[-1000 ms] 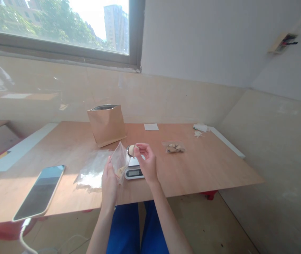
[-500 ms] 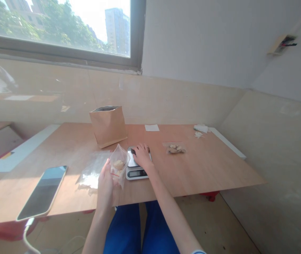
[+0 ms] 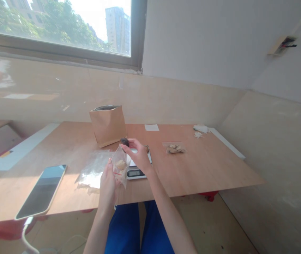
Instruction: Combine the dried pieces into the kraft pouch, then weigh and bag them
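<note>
My left hand (image 3: 107,183) is closed on a small clear plastic bag (image 3: 120,163) with pale pieces inside, held upright above the table's front edge. My right hand (image 3: 139,155) pinches a small dark round piece (image 3: 124,141) in its fingertips just above the bag's mouth. Behind both hands a small kitchen scale (image 3: 137,168) lies on the wooden table (image 3: 205,165), its display facing me.
A brown paper bag (image 3: 108,125) stands open behind the scale. A pile of clear bags (image 3: 92,171) and a phone (image 3: 41,192) with a cable lie to the left. A filled small bag (image 3: 175,148), a white card (image 3: 151,127) and scraps (image 3: 200,129) lie to the right.
My right hand dropped a pale piece into the bag, reached down to the scale, then lifted a dark piece up to the bag's mouth. The left hand kept hold of the bag.
</note>
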Demonstrator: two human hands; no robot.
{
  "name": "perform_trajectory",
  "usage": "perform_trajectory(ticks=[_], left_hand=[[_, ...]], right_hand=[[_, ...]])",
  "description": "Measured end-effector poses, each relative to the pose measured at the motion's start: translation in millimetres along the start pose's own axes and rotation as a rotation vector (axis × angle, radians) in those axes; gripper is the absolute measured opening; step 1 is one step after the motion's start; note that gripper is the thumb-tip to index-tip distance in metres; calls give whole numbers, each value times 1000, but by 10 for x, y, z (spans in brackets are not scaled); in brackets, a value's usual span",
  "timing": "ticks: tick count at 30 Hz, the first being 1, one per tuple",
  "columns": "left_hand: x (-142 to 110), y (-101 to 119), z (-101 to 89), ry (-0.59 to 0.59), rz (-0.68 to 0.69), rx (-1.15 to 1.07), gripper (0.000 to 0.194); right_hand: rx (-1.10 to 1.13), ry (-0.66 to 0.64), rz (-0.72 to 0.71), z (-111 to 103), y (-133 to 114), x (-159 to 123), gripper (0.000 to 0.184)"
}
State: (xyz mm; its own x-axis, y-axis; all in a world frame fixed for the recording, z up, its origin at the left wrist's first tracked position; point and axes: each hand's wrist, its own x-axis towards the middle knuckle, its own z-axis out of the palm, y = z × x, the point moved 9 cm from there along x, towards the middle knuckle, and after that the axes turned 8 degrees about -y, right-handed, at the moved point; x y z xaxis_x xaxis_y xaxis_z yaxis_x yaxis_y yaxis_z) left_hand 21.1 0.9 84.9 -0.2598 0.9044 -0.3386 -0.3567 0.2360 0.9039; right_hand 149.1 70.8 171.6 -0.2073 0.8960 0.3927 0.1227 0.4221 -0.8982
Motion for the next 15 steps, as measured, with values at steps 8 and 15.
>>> perform_trajectory(ticks=[8, 15], left_hand=[[-66, 24, 47, -70, -41, -13, 47], [-62, 52, 74, -61, -31, -14, 48]], right_hand=[[-257, -118, -9, 27, 90, 73, 25], [-453, -265, 7, 139, -13, 2, 20]])
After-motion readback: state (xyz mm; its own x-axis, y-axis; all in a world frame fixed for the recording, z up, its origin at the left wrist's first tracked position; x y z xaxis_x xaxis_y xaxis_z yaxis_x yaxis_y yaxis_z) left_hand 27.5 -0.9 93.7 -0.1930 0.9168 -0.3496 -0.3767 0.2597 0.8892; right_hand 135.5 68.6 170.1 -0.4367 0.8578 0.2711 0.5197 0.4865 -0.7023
